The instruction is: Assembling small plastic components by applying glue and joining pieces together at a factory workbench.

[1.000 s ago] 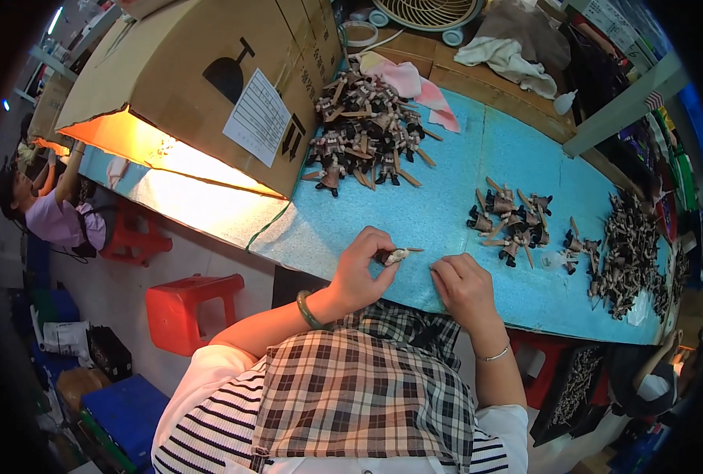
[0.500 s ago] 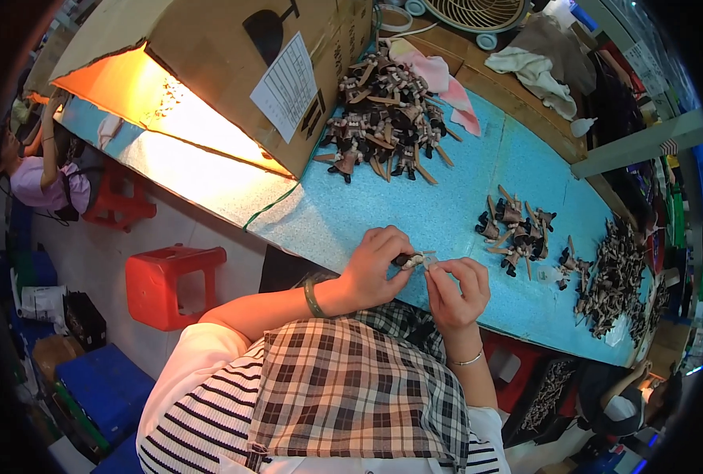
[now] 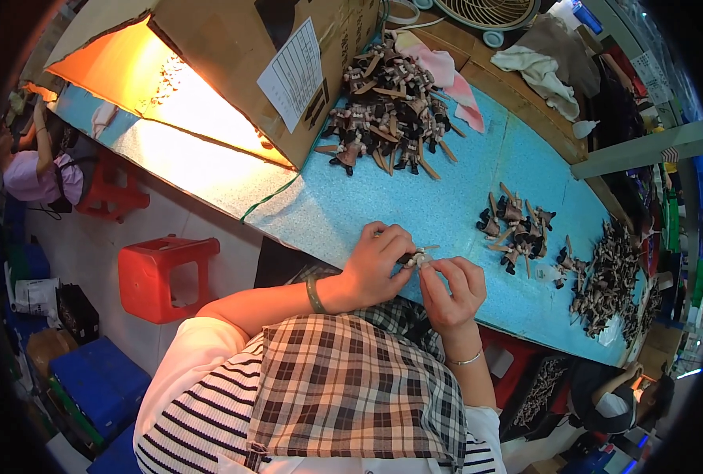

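My left hand [image 3: 381, 265], with a green bangle on its wrist, pinches a small figurine [image 3: 419, 257] just over the front edge of the blue table. From the other side my right hand [image 3: 452, 291] meets it, fingertips pressed against the figurine's pale end. Whether a tiny part sits between those right fingertips is hidden. Past my hands lies a large heap of similar brown, black and cream figurines [image 3: 395, 110], several with tan stick-like parts. A smaller group of figurines [image 3: 517, 225] lies to the right.
A cardboard box [image 3: 320, 103], lit orange inside, stands at the back left. Dark small parts [image 3: 608, 272] are piled at the right end of the table [image 3: 351, 209]. A fan [image 3: 490, 12] and cloths [image 3: 537, 71] lie behind. Red stool [image 3: 166, 276] at left; other people sit at both sides.
My right fingertips have come in closer against the figurine, and the figurine has turned slightly in my left hand. The whole view has shifted a little.
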A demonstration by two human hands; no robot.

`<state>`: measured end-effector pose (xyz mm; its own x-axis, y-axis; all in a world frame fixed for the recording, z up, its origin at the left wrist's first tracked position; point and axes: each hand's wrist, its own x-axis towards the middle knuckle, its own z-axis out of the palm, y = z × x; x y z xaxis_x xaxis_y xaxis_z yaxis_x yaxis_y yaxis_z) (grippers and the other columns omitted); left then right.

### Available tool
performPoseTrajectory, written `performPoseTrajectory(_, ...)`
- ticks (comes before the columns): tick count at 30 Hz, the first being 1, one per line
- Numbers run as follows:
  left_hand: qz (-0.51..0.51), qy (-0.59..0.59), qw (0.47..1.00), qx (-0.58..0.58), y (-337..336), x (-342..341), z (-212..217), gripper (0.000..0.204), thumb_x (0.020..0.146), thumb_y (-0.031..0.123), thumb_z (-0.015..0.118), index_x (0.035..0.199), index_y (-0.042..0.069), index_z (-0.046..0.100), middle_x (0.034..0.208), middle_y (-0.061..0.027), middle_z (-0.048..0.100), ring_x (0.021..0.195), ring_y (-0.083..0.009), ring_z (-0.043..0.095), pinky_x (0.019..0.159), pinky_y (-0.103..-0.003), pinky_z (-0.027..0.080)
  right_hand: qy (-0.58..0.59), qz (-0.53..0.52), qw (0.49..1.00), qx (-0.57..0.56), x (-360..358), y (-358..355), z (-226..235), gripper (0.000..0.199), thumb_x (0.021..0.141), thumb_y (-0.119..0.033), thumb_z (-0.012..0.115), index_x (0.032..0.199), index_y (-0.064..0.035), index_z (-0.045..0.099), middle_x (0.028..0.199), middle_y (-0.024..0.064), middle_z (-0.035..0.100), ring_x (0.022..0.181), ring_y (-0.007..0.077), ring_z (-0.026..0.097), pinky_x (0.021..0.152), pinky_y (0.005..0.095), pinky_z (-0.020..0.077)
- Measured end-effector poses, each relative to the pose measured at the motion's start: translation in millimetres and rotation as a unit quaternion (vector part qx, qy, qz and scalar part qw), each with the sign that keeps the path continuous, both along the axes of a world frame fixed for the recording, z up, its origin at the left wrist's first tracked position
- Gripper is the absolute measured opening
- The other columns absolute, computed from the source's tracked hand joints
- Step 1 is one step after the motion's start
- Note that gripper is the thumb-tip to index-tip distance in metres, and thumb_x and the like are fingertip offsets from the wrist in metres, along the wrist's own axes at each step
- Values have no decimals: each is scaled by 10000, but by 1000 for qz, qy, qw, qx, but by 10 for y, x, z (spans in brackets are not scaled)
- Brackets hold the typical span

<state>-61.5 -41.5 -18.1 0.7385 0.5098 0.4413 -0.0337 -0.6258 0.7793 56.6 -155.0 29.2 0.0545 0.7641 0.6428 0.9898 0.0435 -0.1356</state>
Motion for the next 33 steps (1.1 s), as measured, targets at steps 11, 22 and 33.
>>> performPoseTrajectory(11,21,10,999,32,-34,-19,0,263,700,72,703,900,67,533,829,-56,536,781,-225,544,861,-383,364,-14,36,999,-27,22,-26,-56,245,621,-68,665,867,-62,665,890,34,608,816,211,576,652,329,432)
performPoseTrajectory(22,46,51,996,50,-85,-20,-10,266,672,119,741,847,106,540,763,-20,532,660,-207,523,736,-365,337,219,-24,975,-17,-8,-136,-129,220,696,43,658,897,-45,662,861,78,592,759,224,579,633,306,462)
performPoseTrajectory(33,-36,75,995,54,-65,-134,103,351,719,158,736,982,73,521,870,-57,583,737,-227,594,837,-388,371,662,-52,743,-90,133,-116,-133,94,844,-29,651,926,15,638,874,21,638,729,35,549,595,176,437)
